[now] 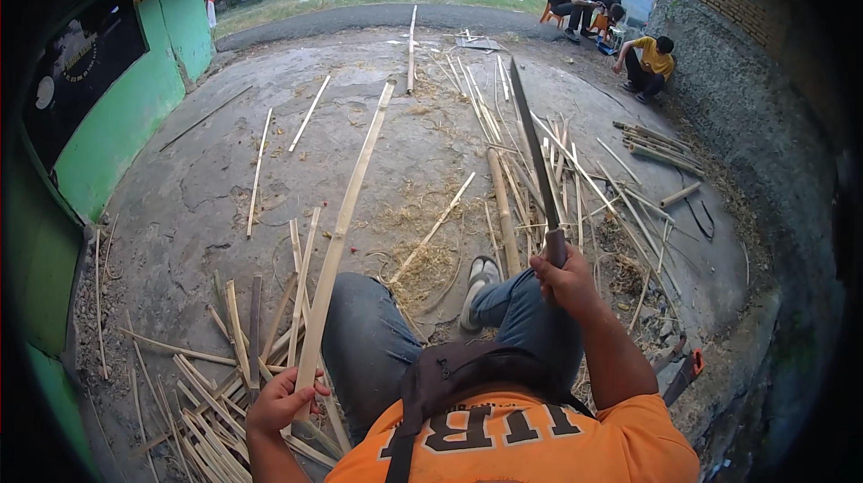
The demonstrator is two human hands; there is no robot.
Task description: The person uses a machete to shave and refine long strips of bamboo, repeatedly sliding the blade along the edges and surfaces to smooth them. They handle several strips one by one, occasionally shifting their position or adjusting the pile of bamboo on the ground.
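A long split bamboo strip (pixel 344 218) slants up and away over the concrete, its near end gripped by my left hand (pixel 284 400). The fingers there are closed around it beside my left thigh. My right hand (pixel 568 281) is wrapped around the brown handle of a machete (pixel 536 152), above my right knee. Its long dark blade points up and forward, apart from the strip. Beyond the machete, a round bamboo pole (pixel 503 211) lies among many thin strips. Curly shavings (pixel 430 263) are scattered in front of my knees.
Piled bamboo strips (pixel 211 424) lie at my left. On the right are a saw (pixel 690 366) with an orange handle and stacked bamboo poles (pixel 663 147). A green wall (pixel 117 137) borders the left, a rough grey wall (pixel 746 123) the right. A person in yellow (pixel 654 62) squats far right; others sit behind.
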